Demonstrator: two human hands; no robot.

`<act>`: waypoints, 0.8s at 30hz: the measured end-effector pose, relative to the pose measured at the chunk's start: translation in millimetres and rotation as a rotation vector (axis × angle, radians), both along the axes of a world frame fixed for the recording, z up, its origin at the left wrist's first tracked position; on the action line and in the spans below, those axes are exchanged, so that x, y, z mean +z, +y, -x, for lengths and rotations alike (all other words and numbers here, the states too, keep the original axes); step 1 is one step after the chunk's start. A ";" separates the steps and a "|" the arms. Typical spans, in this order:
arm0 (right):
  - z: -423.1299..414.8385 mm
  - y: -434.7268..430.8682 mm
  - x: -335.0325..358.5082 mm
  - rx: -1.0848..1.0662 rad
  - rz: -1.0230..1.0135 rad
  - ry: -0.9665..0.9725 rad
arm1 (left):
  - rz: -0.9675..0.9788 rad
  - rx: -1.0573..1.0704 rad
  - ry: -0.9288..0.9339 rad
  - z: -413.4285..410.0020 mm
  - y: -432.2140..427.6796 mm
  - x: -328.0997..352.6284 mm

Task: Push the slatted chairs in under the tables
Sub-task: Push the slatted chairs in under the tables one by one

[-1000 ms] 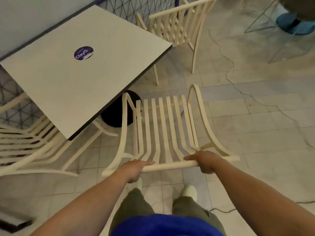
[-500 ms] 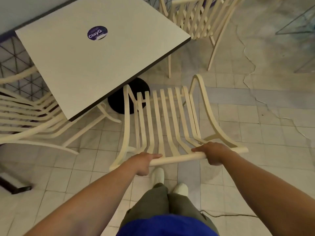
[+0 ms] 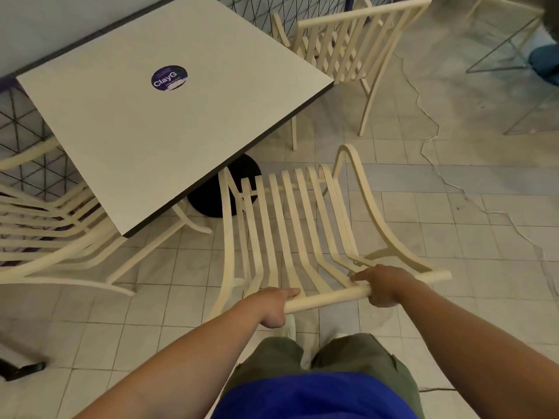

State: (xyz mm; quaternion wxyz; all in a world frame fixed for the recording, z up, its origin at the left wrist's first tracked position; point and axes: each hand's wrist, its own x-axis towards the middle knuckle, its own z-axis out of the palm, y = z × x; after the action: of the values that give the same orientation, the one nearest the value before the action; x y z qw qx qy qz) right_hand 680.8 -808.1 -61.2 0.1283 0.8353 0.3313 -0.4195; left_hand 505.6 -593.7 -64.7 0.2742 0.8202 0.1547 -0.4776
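A: Where are the hands?

B: Both are on the top rail of the cream slatted chair (image 3: 290,225) directly in front of the person. The left hand (image 3: 273,306) is wrapped around the rail near its left end, fingers curled under and thumb lying along the top. The right hand (image 3: 382,285) is clamped over the rail toward its right end, knuckles up, fingers folded down the far side — neither hand is spread.

A: And the chair itself — is it under the table?

B: Only partly. Its front left corner reaches in beneath the near edge of the square white table (image 3: 145,122), close to the black round pedestal base (image 3: 223,189); most of the seat slats and the right front leg are out in the open on the tiled floor (image 3: 169,267). The chair sits at an angle to the table edge.

A: What else is around?

B: A round purple sticker (image 3: 168,77) reading "ClayG" lies on the tabletop. A second slatted chair (image 3: 51,237) stands at the left, its seat part-way beneath the table's left corner. A third slatted chair (image 3: 348,52) stands at the far side by the table's right corner, its back toward the camera. A thin pale cable (image 3: 435,164) wanders across the tiles at the right.

A: And the person?

B: Bare forearms, a blue top, olive trousers, and pale shoes just behind the chair's rail.
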 end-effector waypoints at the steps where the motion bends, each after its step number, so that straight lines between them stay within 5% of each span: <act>1: -0.9 0.2 0.6 0.010 0.004 0.002 | -0.003 0.004 -0.003 0.3 -0.6 -0.3; 24: -21.1 -6.7 0.6 0.261 -0.040 0.168 | -0.135 0.098 -0.002 7.2 -32.3 10.7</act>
State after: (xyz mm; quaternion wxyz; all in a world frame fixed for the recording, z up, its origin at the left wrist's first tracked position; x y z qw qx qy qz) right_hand 701.9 -814.7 -60.7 0.1369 0.7497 0.4547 -0.4610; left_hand 498.4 -626.1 -54.0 0.2411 0.8288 0.2263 -0.4514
